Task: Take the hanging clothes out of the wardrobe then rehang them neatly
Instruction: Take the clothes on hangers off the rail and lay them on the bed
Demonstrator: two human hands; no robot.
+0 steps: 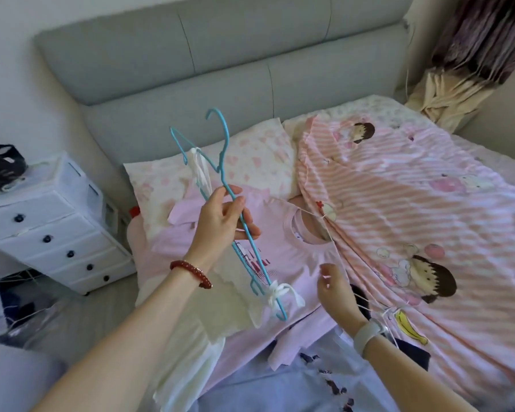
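bed | blue hangers gripped in left hand | right hand on pink shirt

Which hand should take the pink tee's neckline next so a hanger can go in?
Right. The right hand is empty, hovering over the pink tee just below its collar. The left hand is busy gripping the blue hangers.

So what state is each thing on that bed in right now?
Blue hangers: off the bed, gripped in the left hand, white ties on them.
Pink T-shirt: lying flat, off any hanger.
Right hand: open over the T-shirt.
Striped duvet: spread out, rumpled.
White drawer unit: drawers closed.
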